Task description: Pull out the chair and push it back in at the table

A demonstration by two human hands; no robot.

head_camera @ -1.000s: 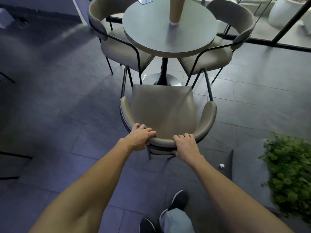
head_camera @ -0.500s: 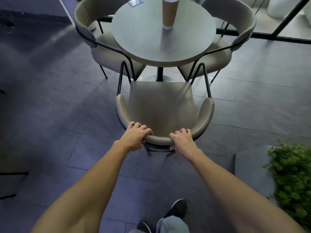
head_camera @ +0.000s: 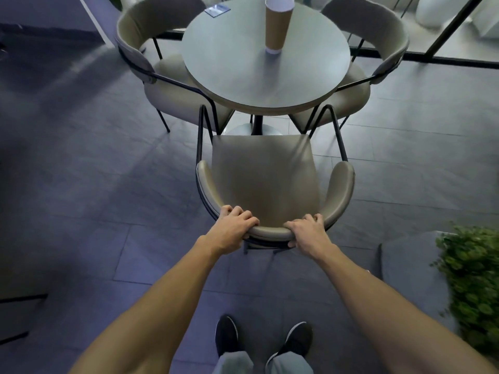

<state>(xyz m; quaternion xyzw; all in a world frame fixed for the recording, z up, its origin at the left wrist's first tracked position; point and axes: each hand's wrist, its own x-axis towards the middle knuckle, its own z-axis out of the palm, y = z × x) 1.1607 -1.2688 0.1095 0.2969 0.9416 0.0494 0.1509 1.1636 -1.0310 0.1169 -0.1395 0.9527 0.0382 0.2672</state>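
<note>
two grips hold the back of a chair (head_camera: 264, 179) by a round tabletop (head_camera: 237, 66).
the chair stands on the gray floor (head_camera: 108, 184), its seat out in the open, front edge near the tabletop. the left grip (head_camera: 235, 229) and the right grip (head_camera: 307, 233) each curl tight over the top of the curved back. a tall paper cup (head_camera: 276, 25) stands on the tabletop. a green plant (head_camera: 475, 279) is off to the right.

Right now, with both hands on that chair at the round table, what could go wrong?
The chair has its frame close to the left chair and right chair; pushed in crooked, it might snag them. A knock against the table could topple the paper cup. The left hand and right hand grip only the backrest top, so the chair may tilt rather than slide.
</note>
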